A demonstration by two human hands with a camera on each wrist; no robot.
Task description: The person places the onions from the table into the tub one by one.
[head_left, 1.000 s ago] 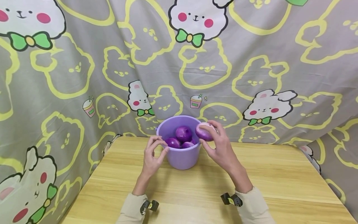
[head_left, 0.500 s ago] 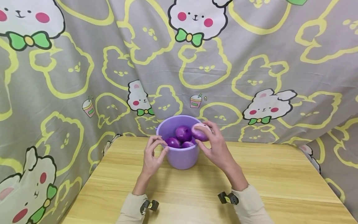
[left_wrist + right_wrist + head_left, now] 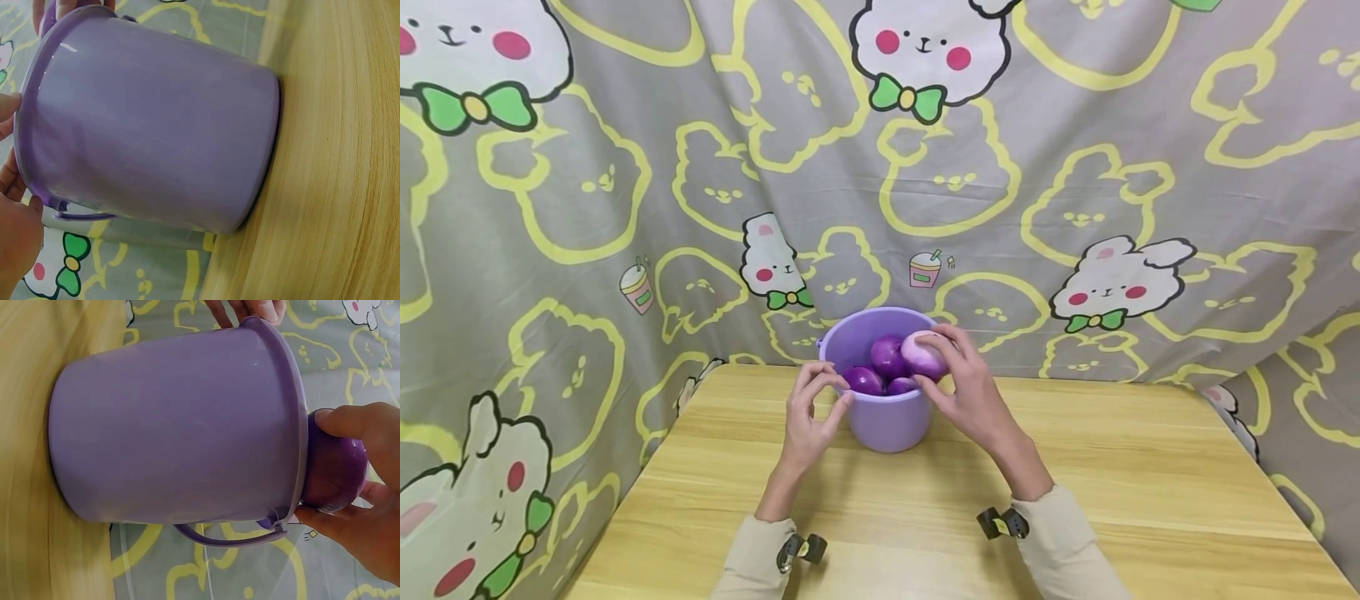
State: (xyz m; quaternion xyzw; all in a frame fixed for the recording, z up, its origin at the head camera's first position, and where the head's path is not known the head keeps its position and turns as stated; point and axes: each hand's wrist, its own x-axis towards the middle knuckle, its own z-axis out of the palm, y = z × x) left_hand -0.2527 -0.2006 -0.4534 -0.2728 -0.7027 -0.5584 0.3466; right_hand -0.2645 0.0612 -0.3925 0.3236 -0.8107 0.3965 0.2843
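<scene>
A light purple bucket (image 3: 891, 425) stands upright on the table, with several glossy red onions (image 3: 862, 381) inside. My left hand (image 3: 808, 417) holds the bucket's rim at the near left, thumb in front and fingers along the left side. My right hand (image 3: 964, 387) grips another red onion (image 3: 922, 354), pale on top, over the right part of the bucket's mouth. In the right wrist view this held onion (image 3: 334, 465) shows just above the rim, between thumb and fingers. The left wrist view has the bucket's outer wall (image 3: 156, 125) filling most of it.
The wooden table (image 3: 1112, 467) reaches back to a grey curtain (image 3: 850, 200) printed with rabbits and yellow outlines. A thin purple bail handle (image 3: 234, 540) hangs at the bucket's side.
My right hand has moved left with the onion, from beside the rim to over the bucket's mouth. My left hand has stayed at the rim.
</scene>
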